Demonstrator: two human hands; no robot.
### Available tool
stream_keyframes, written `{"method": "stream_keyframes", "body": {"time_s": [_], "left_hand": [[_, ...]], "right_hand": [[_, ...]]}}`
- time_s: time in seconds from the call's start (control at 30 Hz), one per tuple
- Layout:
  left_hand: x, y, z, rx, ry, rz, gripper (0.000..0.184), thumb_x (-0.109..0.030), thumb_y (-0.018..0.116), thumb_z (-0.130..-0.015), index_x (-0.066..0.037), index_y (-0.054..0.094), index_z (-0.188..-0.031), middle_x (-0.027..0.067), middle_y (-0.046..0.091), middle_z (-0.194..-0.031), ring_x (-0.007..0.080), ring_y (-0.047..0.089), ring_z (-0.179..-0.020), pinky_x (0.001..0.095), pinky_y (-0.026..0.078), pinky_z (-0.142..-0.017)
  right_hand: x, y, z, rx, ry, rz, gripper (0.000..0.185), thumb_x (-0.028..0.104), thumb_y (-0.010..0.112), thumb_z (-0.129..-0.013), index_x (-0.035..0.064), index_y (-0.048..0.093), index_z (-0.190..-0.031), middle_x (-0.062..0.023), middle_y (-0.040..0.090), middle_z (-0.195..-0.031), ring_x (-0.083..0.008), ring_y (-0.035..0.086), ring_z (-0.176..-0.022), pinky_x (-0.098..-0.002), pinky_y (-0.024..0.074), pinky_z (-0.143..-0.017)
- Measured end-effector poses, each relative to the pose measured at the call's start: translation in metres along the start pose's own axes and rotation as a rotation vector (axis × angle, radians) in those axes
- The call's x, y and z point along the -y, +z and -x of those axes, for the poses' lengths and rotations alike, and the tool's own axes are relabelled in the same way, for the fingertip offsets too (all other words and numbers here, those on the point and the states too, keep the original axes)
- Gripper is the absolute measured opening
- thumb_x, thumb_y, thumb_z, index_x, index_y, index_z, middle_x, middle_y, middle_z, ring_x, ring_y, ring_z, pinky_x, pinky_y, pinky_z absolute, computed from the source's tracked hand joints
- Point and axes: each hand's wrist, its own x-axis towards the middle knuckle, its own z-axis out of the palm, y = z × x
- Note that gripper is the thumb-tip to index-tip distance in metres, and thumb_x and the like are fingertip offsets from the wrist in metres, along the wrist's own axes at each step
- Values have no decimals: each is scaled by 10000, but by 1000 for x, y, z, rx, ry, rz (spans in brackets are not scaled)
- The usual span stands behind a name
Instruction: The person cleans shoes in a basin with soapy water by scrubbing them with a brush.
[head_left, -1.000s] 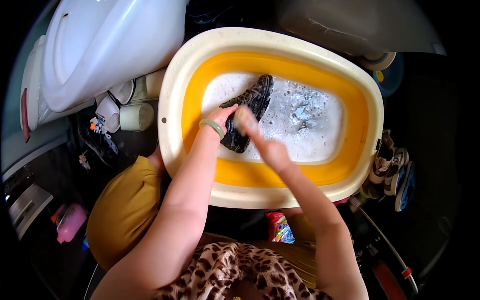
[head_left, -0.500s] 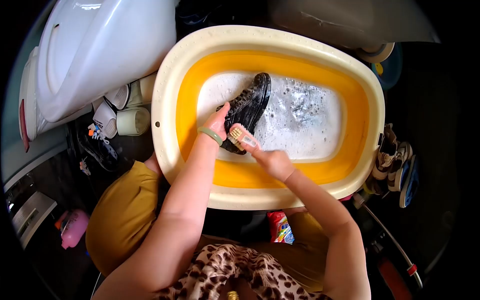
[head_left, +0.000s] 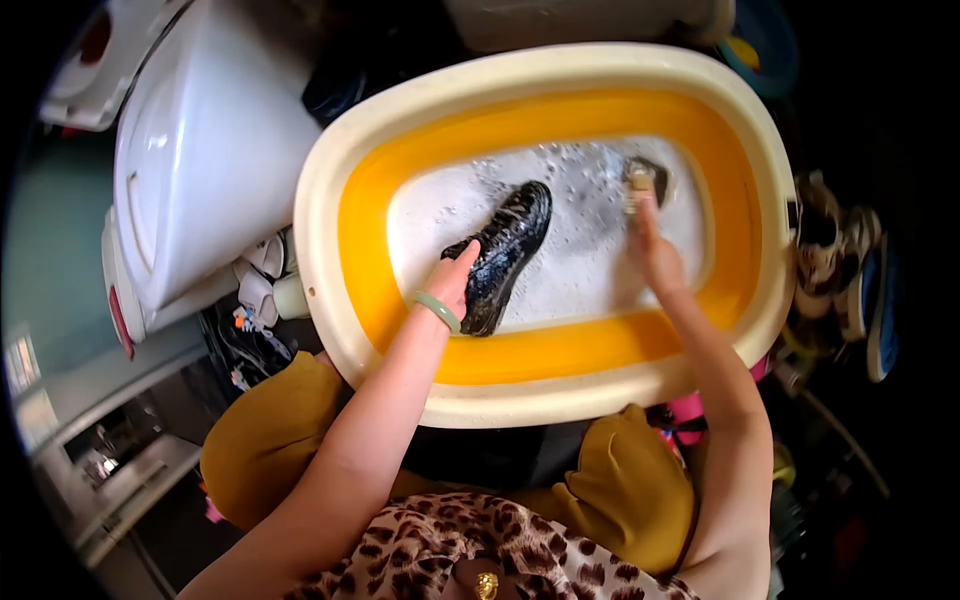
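Note:
A wet black shoe (head_left: 512,250) with suds on it lies tilted in the soapy water of a cream and orange basin (head_left: 318,225). My left hand (head_left: 452,282), with a pale green bangle at the wrist, is closed round the shoe's ankle end. At the basin's right side my right hand (head_left: 658,262), slightly blurred, holds a small scrub brush (head_left: 636,188) at the water. Next to the brush shows a dark patch that I cannot make out. Grey suds and bubbles spread between the shoe and the brush.
A white ceramic fixture (head_left: 215,150) stands to the left of the basin. Below it are pale shoes (head_left: 258,292) and a dark shoe (head_left: 255,345). Sneakers (head_left: 855,265) and a blue shoe (head_left: 882,315) are at the right. A blue tub (head_left: 770,60) sits at the upper right.
The brush has left the shoe and moved right, over to the basin's far right side with my right hand. My left hand still holds the shoe, now turned. The view has shifted.

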Motion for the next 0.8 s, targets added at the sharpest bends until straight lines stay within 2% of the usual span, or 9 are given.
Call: {"method": "stream_keyframes", "body": {"time_s": [0.03,0.1,0.13,0.23,0.3,0.43,0.5,0.6,0.8], "left_hand": [[-5,4,12,54,10,6,349,-263,618,-846,27,560,-1030,107,625,-944,201,615,-795,345,505,-701],[-5,12,18,103,66,34,308,-190,656,-815,5,573,-1039,103,631,-945,212,622,-796,348,510,-703],[-3,17,19,111,69,11,308,-190,656,-815,5,573,-1039,103,631,-945,212,622,-796,348,510,-703],[-2,17,17,117,137,88,307,-194,637,-833,3,572,-1059,116,641,-969,222,639,-817,363,529,-732],[-3,21,18,99,132,126,300,-190,639,-830,8,575,-1047,114,641,-950,222,636,-798,356,525,-719],[2,28,15,39,107,161,355,-221,660,-815,40,574,-1040,114,640,-931,209,628,-775,336,512,-706],[16,27,-4,-86,109,77,359,-225,662,-818,39,566,-1040,124,634,-946,214,627,-793,326,517,-715],[26,41,-3,-195,92,-35,452,-259,673,-806,50,525,-1100,127,620,-966,208,615,-820,310,503,-745],[46,29,-29,-186,120,-137,500,-285,676,-801,64,522,-1123,129,611,-1023,192,590,-883,293,475,-773]], "right_hand": [[28,-1,22,89,-38,-130,603,206,465,-888,380,184,-1393,-207,616,-809,-392,585,-693,-442,437,-646],[51,5,24,239,-182,-165,373,420,333,-926,376,410,-1288,-213,611,-913,-348,588,-806,-397,438,-762],[75,-19,22,224,-196,-74,362,347,385,-923,323,440,-1280,-204,620,-883,-361,595,-774,-413,462,-713],[89,-29,20,31,-90,-202,393,272,473,-895,311,442,-1286,-202,618,-823,-363,598,-700,-426,477,-628],[102,-37,43,-95,-337,-372,427,245,505,-883,345,431,-1291,-187,623,-778,-350,597,-632,-421,479,-576],[123,-19,67,57,-413,-280,459,216,517,-872,361,424,-1297,-175,608,-687,-349,592,-586,-423,478,-546],[128,-18,41,166,-233,-112,434,199,508,-880,346,447,-1284,-207,619,-812,-358,611,-665,-429,485,-591],[126,-8,-32,31,-336,-78,400,224,477,-886,317,452,-1274,-202,614,-761,-383,589,-648,-443,478,-597],[111,-17,46,176,-291,-103,466,177,515,-870,313,423,-1305,-209,598,-729,-377,592,-636,-442,474,-591]]}}
